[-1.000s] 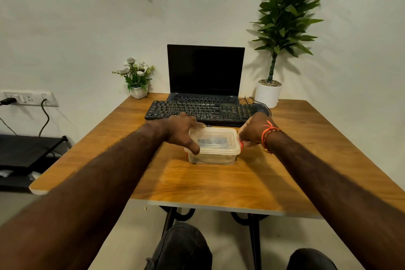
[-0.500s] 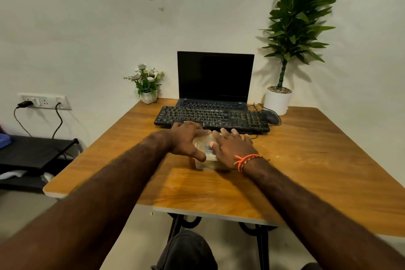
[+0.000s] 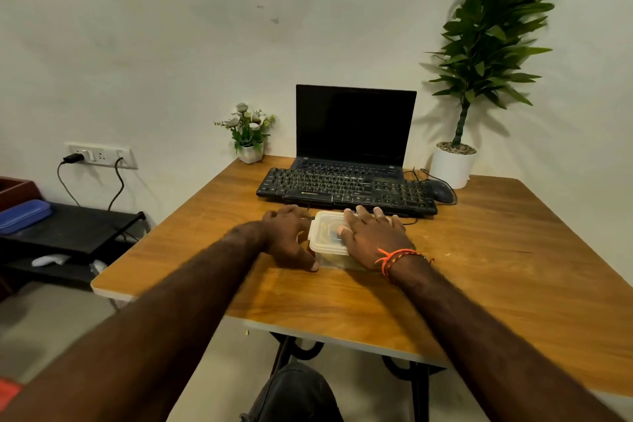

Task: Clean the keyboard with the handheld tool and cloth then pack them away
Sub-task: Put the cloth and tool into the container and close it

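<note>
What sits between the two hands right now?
The clear lidded container, in the head view. The left hand holds its left side, thumb against the near wall; the right hand lies flat on the lid.

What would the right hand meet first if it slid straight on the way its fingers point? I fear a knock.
Probably the keyboard: the right hand, flat on the container, points at its near edge.

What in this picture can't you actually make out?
All from the head view:
- What lies in the box: the cloudy lid and the right hand flat on it hide most; only a dark shape shows.
- The box's left side, behind the left hand.
- The laptop keys: partly behind the keyboard.
- Key letters: too small.
- The plant top: cut off by the upper edge.
</note>
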